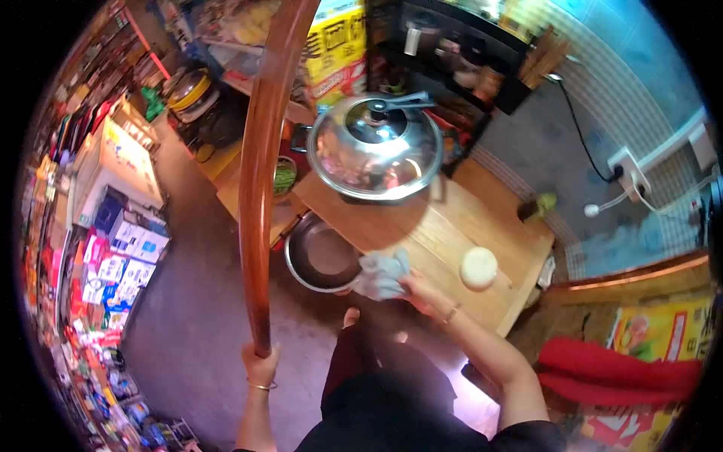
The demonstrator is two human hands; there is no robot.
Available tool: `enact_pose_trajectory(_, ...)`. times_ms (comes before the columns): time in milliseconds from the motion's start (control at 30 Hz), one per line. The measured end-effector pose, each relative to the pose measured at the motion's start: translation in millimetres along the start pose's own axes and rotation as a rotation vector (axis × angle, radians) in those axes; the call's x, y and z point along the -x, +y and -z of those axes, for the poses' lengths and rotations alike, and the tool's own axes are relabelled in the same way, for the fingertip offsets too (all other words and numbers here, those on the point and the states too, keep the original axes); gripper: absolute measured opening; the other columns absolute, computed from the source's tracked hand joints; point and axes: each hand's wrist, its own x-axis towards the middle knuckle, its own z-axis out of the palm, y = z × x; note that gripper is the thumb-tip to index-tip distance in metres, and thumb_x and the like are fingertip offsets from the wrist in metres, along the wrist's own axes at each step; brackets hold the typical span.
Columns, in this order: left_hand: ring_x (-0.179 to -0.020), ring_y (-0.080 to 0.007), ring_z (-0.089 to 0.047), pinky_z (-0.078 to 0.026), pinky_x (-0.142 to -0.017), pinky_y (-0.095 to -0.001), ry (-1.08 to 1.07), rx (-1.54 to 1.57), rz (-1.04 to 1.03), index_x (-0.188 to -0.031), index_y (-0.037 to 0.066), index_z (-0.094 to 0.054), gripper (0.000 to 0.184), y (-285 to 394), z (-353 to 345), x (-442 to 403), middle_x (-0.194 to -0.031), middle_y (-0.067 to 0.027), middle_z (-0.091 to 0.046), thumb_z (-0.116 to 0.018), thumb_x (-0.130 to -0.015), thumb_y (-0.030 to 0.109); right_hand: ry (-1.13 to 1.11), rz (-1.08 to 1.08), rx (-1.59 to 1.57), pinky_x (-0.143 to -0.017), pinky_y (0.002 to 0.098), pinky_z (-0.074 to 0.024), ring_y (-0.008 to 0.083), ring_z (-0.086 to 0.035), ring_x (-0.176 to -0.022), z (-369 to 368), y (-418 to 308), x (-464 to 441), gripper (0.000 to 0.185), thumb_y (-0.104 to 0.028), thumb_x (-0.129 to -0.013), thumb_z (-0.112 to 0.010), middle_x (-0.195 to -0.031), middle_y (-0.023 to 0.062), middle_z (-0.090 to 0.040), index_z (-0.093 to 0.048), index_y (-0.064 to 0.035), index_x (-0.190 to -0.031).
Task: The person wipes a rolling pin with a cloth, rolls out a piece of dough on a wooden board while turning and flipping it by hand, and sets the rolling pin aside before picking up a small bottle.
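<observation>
My left hand (260,364) is closed round the lower end of a long, polished reddish-brown wooden rolling pin (262,173), which stands upright and runs out of the top of the view. In my right hand (419,290) is a crumpled pale grey-blue cloth (382,274), held at the near left edge of the wooden table (429,233). Just left of the cloth is a metal basin (289,260), partly behind the table's edge. A round, pale lump of dough (478,268) lies on the tabletop to the right of my right hand.
A large pan with a shiny domed lid (339,162) stands at the table's far end, tongs (410,101) on top. A bowl of green food (285,175) sits left of it. Boxes (135,233) and packed shelves line the left. Red cloth (614,369) lies at right.
</observation>
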Motion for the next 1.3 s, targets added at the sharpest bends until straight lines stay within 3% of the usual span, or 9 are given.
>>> enact_pose_trajectory(267,-0.055,-0.0069,-0.044,-0.038,-0.048,-0.0282,0.226,0.179,0.29,-0.067,0.002,-0.052,0.02,-26,19,19,-0.059,0.0031,-0.047,-0.071,-0.069,0.009,-0.243,0.175,-0.514,-0.076,0.037,-0.0511,0.0202,-0.058,-0.095,-151,-46,-210,0.024,-0.013,-0.094,-0.048,-0.108,0.003,-0.059,-0.051,-0.0089,-0.117)
enact_pose_trajectory(467,-0.051,-0.0195,-0.055,-0.044,-0.052,-0.0334,0.24,-0.136,0.02,-0.072,0.001,-0.058,0.016,-49,30,-23,-0.06,-0.0109,-0.058,-0.071,-0.065,0.007,-0.292,0.123,0.301,-0.075,0.0311,-0.0484,0.0133,-0.055,-0.091,-141,-17,-198,0.03,-0.028,-0.091,-0.057,-0.103,0.0023,-0.059,-0.056,-0.0055,-0.111)
enact_pose_trajectory(533,-0.053,-0.0265,-0.057,-0.046,-0.053,-0.0371,0.026,-0.238,-0.121,-0.073,0.002,-0.059,0.018,-27,19,-48,-0.062,-0.0139,-0.059,-0.072,-0.064,0.01,-0.091,0.359,0.6,-0.055,0.0299,-0.0433,0.0107,-0.05,-0.06,-134,-23,-112,0.02,-0.02,-0.088,-0.057,-0.064,0.0038,-0.055,-0.058,-0.0026,-0.078)
enact_pose_trajectory(633,-0.058,-0.0359,-0.06,-0.048,-0.055,-0.0437,-0.281,-0.428,-0.306,-0.072,0.005,-0.06,0.019,8,-19,-91,-0.066,-0.0167,-0.061,-0.073,-0.063,0.016,-0.003,1.131,0.888,-0.058,0.0414,-0.0464,0.0357,-0.056,-0.062,-80,8,-23,0.018,-0.016,-0.083,-0.059,-0.069,0.0165,-0.056,-0.054,-0.0021,-0.073)
enact_pose_trajectory(700,-0.061,-0.0383,-0.06,-0.048,-0.057,-0.0466,-0.441,-0.51,-0.358,-0.071,0.007,-0.06,0.02,32,-57,-110,-0.067,-0.0165,-0.062,-0.073,-0.063,0.019,0.025,1.301,1.253,-0.06,0.0348,-0.049,0.0253,-0.061,-0.07,-45,-13,61,0.02,-0.023,-0.08,-0.069,-0.078,0.0101,-0.061,-0.06,-0.0061,-0.086)
enact_pose_trajectory(833,-0.06,-0.0352,-0.061,-0.049,-0.056,-0.0459,-0.775,-0.643,-0.919,-0.072,0.01,-0.059,0.019,88,-148,-145,-0.066,-0.0154,-0.062,-0.064,-0.075,0.027,0.462,0.627,1.882,-0.106,0.0577,-0.0225,0.0234,-0.048,-0.118,45,-54,143,0.066,-0.052,-0.073,-0.067,-0.117,0.0072,-0.058,-0.053,-0.0081,-0.12)
enact_pose_trajectory(967,-0.067,-0.0337,-0.063,-0.05,-0.06,-0.0459,-0.926,-0.613,-1.18,-0.078,0.009,-0.061,0.018,152,-272,-144,-0.07,-0.0151,-0.064,-0.064,-0.073,0.026,0.706,0.352,1.707,-0.071,0.0435,-0.0476,0.0338,-0.061,-0.079,201,-25,176,0.031,-0.022,-0.065,-0.073,-0.08,0.0141,-0.064,-0.061,-0.005,-0.088)
enact_pose_trajectory(1133,-0.099,-0.0269,-0.055,-0.039,-0.092,-0.0416,-0.7,-0.852,-1.24,-0.097,0.009,-0.06,0.052,224,-422,-154,-0.098,-0.0114,-0.061,-0.06,-0.076,0.056,0.872,0.212,1.611,-0.06,0.0423,-0.0503,0.0328,-0.064,-0.068,277,-22,158,0.042,-0.042,-0.066,-0.076,-0.072,0.0161,-0.063,-0.06,-0.0039,-0.077)
enact_pose_trajectory(1300,-0.087,-0.0315,-0.056,-0.038,-0.085,-0.0432,-0.628,-0.527,-1.127,-0.072,0.007,-0.062,0.034,235,-481,-172,-0.08,-0.0127,-0.062,-0.049,-0.091,0.031,0.916,0.229,1.397,-0.073,0.0415,-0.0501,0.0289,-0.064,-0.076,320,-10,96,0.04,-0.045,-0.074,-0.069,-0.077,0.0126,-0.065,-0.062,-0.0057,-0.08)
